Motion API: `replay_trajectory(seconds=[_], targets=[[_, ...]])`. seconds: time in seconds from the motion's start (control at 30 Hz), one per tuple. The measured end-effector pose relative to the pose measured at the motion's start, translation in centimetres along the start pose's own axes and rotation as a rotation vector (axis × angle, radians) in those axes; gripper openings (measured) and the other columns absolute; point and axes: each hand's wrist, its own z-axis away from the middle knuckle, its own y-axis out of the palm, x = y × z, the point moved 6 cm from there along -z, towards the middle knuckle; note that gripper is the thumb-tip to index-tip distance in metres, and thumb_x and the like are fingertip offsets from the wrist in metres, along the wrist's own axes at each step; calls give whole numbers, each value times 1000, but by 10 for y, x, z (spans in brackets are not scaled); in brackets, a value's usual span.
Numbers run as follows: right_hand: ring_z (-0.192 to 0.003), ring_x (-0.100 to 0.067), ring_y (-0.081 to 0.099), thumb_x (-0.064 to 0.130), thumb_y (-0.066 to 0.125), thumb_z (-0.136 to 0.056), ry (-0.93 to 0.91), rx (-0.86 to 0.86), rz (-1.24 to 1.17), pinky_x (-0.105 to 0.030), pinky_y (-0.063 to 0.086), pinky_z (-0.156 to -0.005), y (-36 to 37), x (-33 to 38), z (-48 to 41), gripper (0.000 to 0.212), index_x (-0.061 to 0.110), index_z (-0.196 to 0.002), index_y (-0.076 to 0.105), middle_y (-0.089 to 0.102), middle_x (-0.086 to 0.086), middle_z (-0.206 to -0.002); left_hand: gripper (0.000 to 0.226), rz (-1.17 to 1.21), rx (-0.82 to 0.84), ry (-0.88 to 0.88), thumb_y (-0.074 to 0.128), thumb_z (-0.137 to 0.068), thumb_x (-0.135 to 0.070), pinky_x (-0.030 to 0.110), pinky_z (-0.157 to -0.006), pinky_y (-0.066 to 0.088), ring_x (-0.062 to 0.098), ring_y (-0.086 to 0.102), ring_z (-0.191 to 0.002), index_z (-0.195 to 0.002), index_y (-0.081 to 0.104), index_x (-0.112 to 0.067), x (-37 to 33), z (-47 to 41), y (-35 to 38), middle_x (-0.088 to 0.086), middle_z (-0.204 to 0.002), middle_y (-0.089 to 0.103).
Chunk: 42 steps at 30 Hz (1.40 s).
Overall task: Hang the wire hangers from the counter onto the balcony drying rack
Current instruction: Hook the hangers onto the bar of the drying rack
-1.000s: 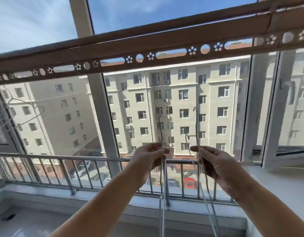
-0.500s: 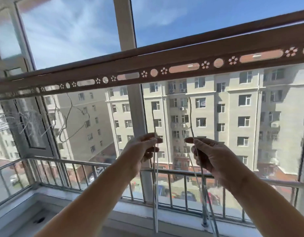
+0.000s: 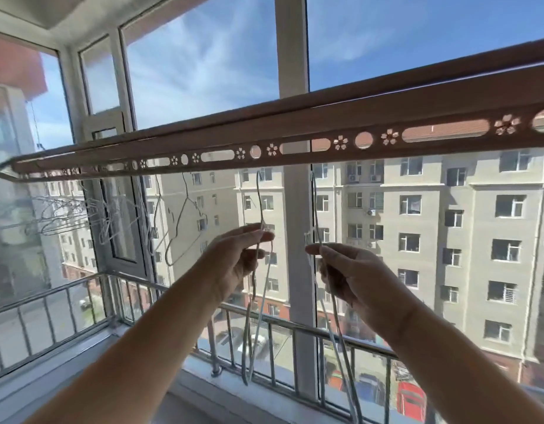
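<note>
head view: hung hangers (image 3: 65,212) bunch under drying rack (image 3: 295,139), left of the fingers. left hand (image 3: 234,264) pinches first wire hanger (image 3: 260,209), hook above fingertips, just below rack. right hand (image 3: 353,276) pinches second wire hanger (image 3: 314,206) likewise, loops trailing below the fingers.

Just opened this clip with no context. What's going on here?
A person at a balcony window holds one wire hanger in each hand: the left hand pinches the left hanger, the right hand pinches the right hanger. Both hooks are raised just under the drying rack; whether either has caught is unclear. One hung hanger and a cluster of hangers already hang further left.
</note>
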Motion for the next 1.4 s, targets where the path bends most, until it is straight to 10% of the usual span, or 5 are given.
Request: replay_trajectory(seconds=[0.43, 1.4], targets=[[-50, -8, 40, 10, 46, -95, -80, 112, 73, -14, 36, -48, 75, 12, -71, 23, 11, -90, 69, 51, 1, -58, 27, 60, -69, 78, 53, -92, -9, 16, -47, 40, 4, 54, -49, -118, 62, -7, -40, -57, -71, 0, -82, 69], [-57, -9, 43, 10, 45, -96, -48, -256, 117, -18, 38, -54, 95, -14, -132, 23, 6, -98, 68, 53, 0, -62, 24, 57, 145, -12, 52, -93, -8, 23, -58, 36, 11, 50, -62, -115, 62, -8, -33, -150, -116, 2, -81, 69]])
